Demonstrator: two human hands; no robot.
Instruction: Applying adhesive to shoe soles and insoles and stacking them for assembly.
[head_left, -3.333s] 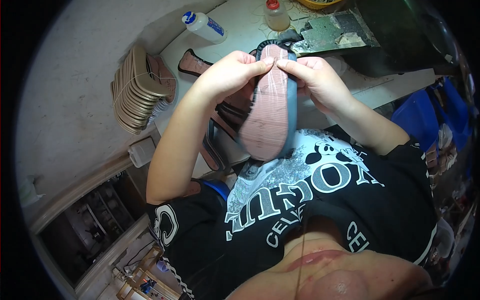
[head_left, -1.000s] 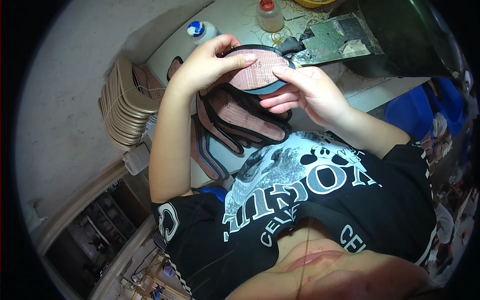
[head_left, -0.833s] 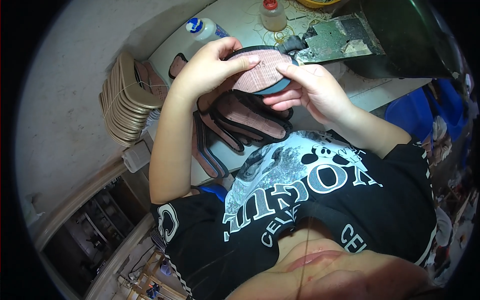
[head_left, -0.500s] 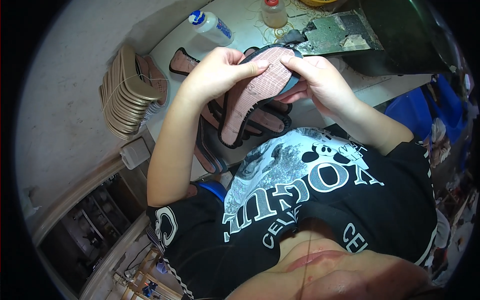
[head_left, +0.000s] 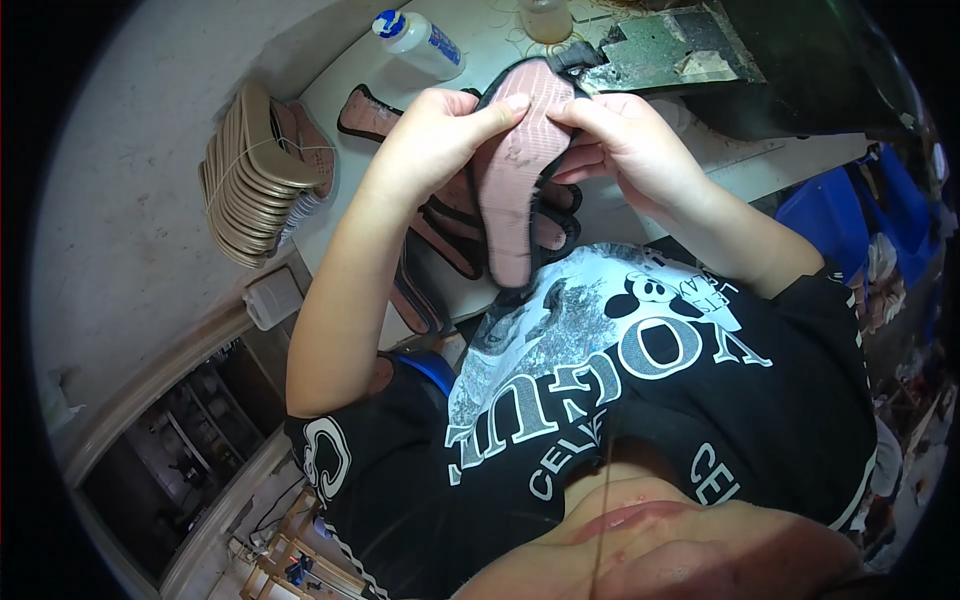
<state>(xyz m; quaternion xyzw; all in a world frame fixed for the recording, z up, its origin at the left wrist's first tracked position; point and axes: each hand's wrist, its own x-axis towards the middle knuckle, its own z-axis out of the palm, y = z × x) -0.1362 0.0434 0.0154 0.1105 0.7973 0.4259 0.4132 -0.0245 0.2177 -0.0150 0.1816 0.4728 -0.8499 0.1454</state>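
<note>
I hold one pink insole with black edging [head_left: 512, 195] upright over the worktable, its wide end up and its narrow end near my shirt. My left hand [head_left: 440, 140] grips its left edge, thumb pressed on the pink face. From the other side my right hand [head_left: 622, 140] pinches the upper right edge, thumb on the face and fingers behind. Beneath and behind it, several more black-edged insoles [head_left: 440, 245] lie overlapping on the table. Another such insole [head_left: 365, 112] pokes out left of my left hand. What the fingertips behind the insole touch is hidden.
At the left, by the wall, stands a tied bundle of tan insoles [head_left: 245, 190]. A white bottle with a blue cap [head_left: 425, 48] and a clear bottle [head_left: 547, 22] stand at the back. A green worn plate [head_left: 680, 52] lies back right; blue plastic [head_left: 825, 220] is at the right.
The insole has turned more upright, its narrow end swinging to the right. Both hands keep hold of it and have shifted slightly. The view has tilted a little.
</note>
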